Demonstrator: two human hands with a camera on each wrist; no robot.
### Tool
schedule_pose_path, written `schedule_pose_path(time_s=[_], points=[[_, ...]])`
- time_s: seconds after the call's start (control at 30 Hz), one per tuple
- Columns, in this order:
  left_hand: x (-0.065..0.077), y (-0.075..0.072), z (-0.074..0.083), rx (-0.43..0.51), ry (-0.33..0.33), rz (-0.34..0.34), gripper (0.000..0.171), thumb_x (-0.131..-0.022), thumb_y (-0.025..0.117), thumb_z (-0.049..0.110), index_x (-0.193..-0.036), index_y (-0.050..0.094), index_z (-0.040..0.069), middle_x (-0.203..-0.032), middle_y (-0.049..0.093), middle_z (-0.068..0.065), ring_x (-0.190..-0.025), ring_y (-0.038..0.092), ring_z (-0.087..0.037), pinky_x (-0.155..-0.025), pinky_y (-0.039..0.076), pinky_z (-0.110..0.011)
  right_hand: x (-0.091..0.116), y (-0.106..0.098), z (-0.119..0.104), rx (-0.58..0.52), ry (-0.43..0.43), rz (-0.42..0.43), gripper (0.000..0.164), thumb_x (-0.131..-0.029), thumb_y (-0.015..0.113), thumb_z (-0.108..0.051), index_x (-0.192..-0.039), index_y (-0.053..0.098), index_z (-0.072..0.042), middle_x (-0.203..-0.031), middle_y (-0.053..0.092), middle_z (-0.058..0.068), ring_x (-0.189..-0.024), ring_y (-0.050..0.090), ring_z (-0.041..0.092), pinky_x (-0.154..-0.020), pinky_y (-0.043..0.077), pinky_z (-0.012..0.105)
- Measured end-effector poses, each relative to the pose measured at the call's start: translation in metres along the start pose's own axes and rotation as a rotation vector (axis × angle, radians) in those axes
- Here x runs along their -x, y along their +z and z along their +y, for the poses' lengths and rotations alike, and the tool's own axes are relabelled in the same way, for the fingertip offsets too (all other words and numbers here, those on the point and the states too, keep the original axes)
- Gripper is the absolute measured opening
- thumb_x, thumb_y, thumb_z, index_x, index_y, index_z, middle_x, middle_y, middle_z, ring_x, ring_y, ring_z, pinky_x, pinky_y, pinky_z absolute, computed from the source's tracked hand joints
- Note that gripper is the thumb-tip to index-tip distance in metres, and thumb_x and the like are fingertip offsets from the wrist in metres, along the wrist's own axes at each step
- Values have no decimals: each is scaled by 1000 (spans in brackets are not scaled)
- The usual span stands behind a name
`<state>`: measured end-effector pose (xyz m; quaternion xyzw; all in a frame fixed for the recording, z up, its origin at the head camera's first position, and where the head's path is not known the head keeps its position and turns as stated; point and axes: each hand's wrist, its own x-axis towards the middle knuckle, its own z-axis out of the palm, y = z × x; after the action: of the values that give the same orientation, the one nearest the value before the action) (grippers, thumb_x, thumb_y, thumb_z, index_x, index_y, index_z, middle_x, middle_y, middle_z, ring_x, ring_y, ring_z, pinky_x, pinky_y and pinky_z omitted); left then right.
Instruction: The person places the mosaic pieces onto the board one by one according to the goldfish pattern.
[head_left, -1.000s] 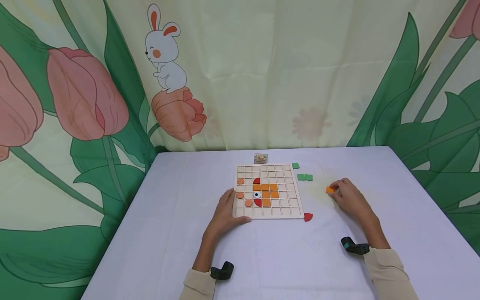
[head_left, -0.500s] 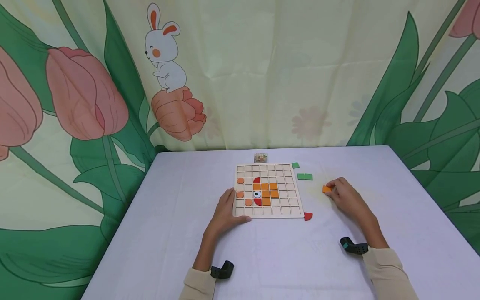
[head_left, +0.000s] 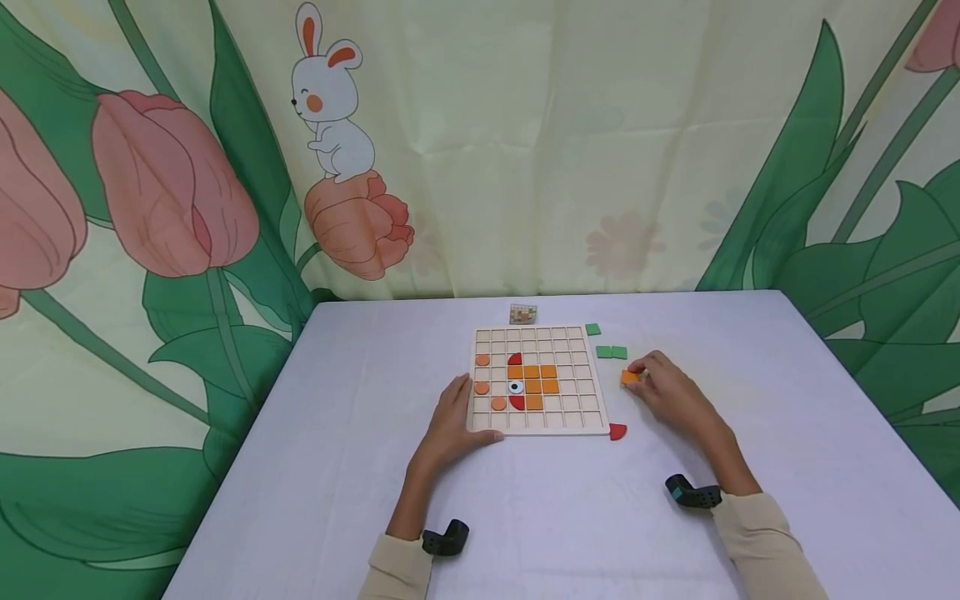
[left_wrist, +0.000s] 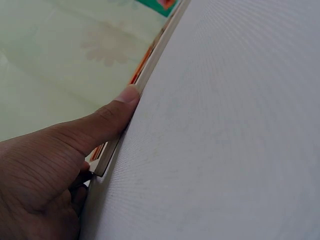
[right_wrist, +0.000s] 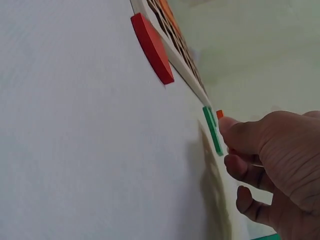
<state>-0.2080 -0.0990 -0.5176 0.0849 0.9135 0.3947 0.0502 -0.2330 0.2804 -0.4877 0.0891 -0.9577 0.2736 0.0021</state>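
Pinched between thumb and fingers, an orange square tile (head_left: 629, 377) is in my right hand (head_left: 669, 395), just right of the white grid board (head_left: 581, 404). In the right wrist view only a small edge of this orange tile (right_wrist: 219, 114) shows past the thumb. My left hand (head_left: 450, 423) rests at the board's near left corner, thumb along the front edge and fingers straight along the left side. Orange squares (head_left: 532, 386), red quarter-rounds (head_left: 515, 359), a black-and-white eye piece (head_left: 515, 387) and peach discs (head_left: 482, 387) sit in the cells.
Several green tiles (head_left: 604, 352) lie right of the board's far corner. A loose red quarter-round (head_left: 617, 432) sits by the near right corner. Behind the board is a small patterned item (head_left: 522, 314). A white cloth (head_left: 360, 400) covers the table; a printed curtain (head_left: 480, 167) hangs behind.
My right hand has moved left toward the board with the orange tile in its fingers. The left hand and the pieces on the board stay where they were.
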Motion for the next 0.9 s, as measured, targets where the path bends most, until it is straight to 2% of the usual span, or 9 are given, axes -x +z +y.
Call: schedule_pose_path(time_s=[0.13, 0.43, 0.63, 0.9], points=[[0, 0, 0, -7, -3, 5, 119, -76, 94, 39, -168, 27, 4, -172, 31, -16, -159, 30, -38, -128, 34, -57, -3, 5, -12, 2, -23, -24, 29, -101, 71, -12, -124, 65, 4, -121, 60, 20, -99, 57, 29, -88, 56, 43], [2, 0, 1, 16, -6, 7, 118, -76, 94, 39, -168, 27, 5, -172, 30, -16, -159, 29, -37, -129, 33, -57, -11, 22, -37, -20, -70, -78, 28, -100, 73, -15, -123, 67, 0, -118, 61, 14, -89, 54, 20, -73, 50, 26], [1, -1, 2, 9, -5, 8, 119, -76, 94, 39, -168, 27, 5, -172, 31, -16, -158, 30, -37, -129, 34, -57, -16, 32, -53, -27, -140, -110, 26, -99, 76, -16, -119, 69, -1, -118, 62, 12, -86, 52, 17, -67, 46, 22], [1, 0, 1, 1, -13, 2, 118, -76, 94, 38, -168, 27, 6, -173, 30, -16, -160, 28, -37, -129, 33, -57, -17, 44, -71, 0, -212, -151, 24, -99, 76, -19, -117, 69, -4, -118, 62, 9, -87, 54, 15, -74, 50, 24]])
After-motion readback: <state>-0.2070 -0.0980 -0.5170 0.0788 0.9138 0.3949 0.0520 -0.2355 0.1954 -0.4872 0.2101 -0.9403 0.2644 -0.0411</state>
